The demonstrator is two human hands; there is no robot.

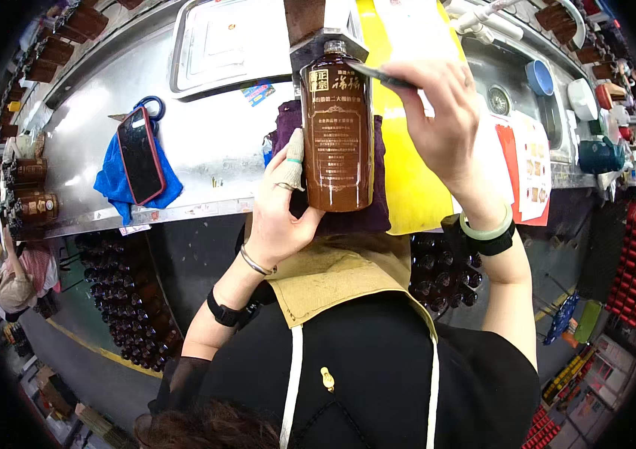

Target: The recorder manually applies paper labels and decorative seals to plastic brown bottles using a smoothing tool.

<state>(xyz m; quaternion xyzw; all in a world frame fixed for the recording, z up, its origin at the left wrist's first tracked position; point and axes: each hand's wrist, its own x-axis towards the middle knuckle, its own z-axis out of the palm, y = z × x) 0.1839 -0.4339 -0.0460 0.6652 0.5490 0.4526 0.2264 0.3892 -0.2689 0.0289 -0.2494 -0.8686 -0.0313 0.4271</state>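
Phone on a blue cloth lies left of centre on the steel bench. Left hand grasps the brown bottle upright at centre; right hand pinches a thin dark tool at its shoulder, work seemingly unfinished.

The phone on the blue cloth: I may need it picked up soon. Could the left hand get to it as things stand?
Probably, but not freely: the left hand is wrapped around the brown bottle. The phone lies face up on the blue cloth beside it, with bare metal bench between.
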